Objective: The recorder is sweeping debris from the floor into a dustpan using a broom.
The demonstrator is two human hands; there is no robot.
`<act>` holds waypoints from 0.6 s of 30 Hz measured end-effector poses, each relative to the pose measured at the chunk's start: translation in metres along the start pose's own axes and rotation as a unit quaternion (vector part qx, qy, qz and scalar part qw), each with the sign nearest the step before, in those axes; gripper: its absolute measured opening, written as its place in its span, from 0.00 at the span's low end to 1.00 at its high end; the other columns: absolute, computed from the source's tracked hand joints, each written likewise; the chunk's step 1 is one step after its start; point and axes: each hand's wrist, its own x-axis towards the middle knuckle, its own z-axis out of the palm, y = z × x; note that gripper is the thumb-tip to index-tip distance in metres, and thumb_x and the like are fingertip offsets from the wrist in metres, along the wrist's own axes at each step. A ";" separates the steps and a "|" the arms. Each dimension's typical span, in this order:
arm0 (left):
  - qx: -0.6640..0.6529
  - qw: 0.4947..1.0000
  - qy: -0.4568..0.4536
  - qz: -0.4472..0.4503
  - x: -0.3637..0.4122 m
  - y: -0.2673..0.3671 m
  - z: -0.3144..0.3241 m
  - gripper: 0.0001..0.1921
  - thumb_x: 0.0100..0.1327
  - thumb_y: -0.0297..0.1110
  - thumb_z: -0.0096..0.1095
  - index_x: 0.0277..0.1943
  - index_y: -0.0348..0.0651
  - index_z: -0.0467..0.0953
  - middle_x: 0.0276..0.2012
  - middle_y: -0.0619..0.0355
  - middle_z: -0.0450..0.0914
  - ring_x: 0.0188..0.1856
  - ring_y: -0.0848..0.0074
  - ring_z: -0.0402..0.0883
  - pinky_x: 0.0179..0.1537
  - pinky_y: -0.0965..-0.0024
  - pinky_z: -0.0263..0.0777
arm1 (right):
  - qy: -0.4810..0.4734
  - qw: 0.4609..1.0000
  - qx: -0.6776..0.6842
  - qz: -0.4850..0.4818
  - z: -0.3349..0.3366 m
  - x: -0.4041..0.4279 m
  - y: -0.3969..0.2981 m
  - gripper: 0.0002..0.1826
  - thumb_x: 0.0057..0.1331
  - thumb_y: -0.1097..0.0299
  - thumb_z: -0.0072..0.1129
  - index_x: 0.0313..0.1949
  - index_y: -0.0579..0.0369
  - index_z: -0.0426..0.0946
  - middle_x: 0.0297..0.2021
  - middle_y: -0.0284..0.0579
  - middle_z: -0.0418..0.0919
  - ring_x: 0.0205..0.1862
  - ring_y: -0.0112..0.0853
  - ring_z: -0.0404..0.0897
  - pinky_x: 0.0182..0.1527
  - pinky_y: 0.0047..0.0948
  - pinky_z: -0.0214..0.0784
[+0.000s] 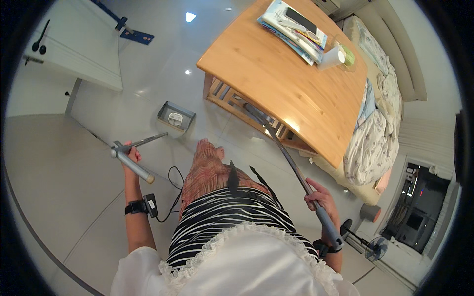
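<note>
My left hand (134, 153) is closed around the grey grip of a long-handled dustpan (162, 117), whose metal shaft slants down to the floor. In the pan lies a small white rounded piece (175, 119); I cannot tell what it is. My right hand (321, 198) grasps a broom handle (287, 153) near its grey upper end. The broom's dark lower end (253, 111) reaches to the low slatted shelf under a wooden table (281, 85), and its tip is hard to make out.
On the tabletop are stacked books (289, 35), a black phone (300, 19), a white cup (331, 58) and a bowl with something green. Beyond stands a bed (372, 159). A white door (79, 44) is at upper left, a fan (376, 248) at lower right. A black cable (180, 189) hangs beside my left leg.
</note>
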 end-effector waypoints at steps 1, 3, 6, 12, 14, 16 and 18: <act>-0.004 1.000 0.006 -0.003 -0.001 0.004 0.004 0.15 0.55 0.23 0.46 0.47 0.38 0.62 0.17 0.61 0.64 0.15 0.82 0.62 0.14 0.81 0.58 | 0.011 0.999 -0.031 -0.018 -0.001 0.007 0.005 0.34 0.43 0.77 0.50 0.54 0.62 0.54 0.13 0.35 0.64 0.12 0.21 0.62 0.15 0.17 0.52; 0.036 0.999 0.006 0.012 -0.004 0.009 0.010 0.14 0.55 0.23 0.45 0.46 0.37 0.62 0.17 0.62 0.64 0.14 0.83 0.61 0.13 0.81 0.57 | 0.017 0.997 -0.070 -0.036 0.002 0.018 0.008 0.34 0.43 0.76 0.50 0.54 0.61 0.55 0.14 0.36 0.65 0.12 0.21 0.62 0.14 0.17 0.52; 0.028 0.999 0.017 0.017 0.002 0.003 0.007 0.14 0.55 0.21 0.44 0.46 0.35 0.62 0.17 0.61 0.64 0.14 0.83 0.61 0.12 0.81 0.57 | 0.031 0.984 -0.168 -0.056 0.009 0.041 0.000 0.34 0.43 0.75 0.50 0.54 0.61 0.55 0.13 0.35 0.64 0.12 0.21 0.63 0.15 0.18 0.53; -0.021 0.999 0.009 0.028 0.002 0.001 0.007 0.13 0.54 0.20 0.43 0.44 0.36 0.62 0.18 0.61 0.64 0.14 0.82 0.62 0.12 0.80 0.57 | 0.010 0.968 -0.199 -0.155 0.023 0.115 -0.025 0.21 0.47 0.75 0.47 0.43 0.64 0.62 0.14 0.36 0.64 0.12 0.20 0.63 0.15 0.16 0.54; -0.022 0.999 0.014 0.023 -0.001 0.006 0.015 0.13 0.53 0.20 0.43 0.44 0.37 0.62 0.18 0.61 0.64 0.14 0.82 0.62 0.12 0.80 0.57 | -0.010 0.983 -0.140 -0.116 0.024 0.138 -0.035 0.14 0.48 0.76 0.44 0.37 0.60 0.62 0.17 0.37 0.65 0.14 0.21 0.64 0.15 0.15 0.54; -0.027 0.999 0.017 0.009 -0.003 0.005 0.013 0.13 0.53 0.18 0.43 0.43 0.37 0.63 0.18 0.61 0.64 0.14 0.83 0.62 0.12 0.80 0.56 | -0.050 0.994 -0.014 -0.101 0.039 0.156 -0.044 0.12 0.49 0.77 0.43 0.36 0.59 0.60 0.18 0.38 0.65 0.16 0.21 0.64 0.16 0.15 0.55; -0.032 0.999 0.028 0.010 -0.002 0.002 0.013 0.13 0.53 0.18 0.43 0.43 0.37 0.63 0.18 0.62 0.64 0.14 0.83 0.62 0.12 0.80 0.56 | -0.085 0.986 0.114 -0.082 0.048 0.173 -0.049 0.11 0.49 0.78 0.41 0.34 0.57 0.58 0.19 0.39 0.65 0.17 0.22 0.65 0.17 0.14 0.57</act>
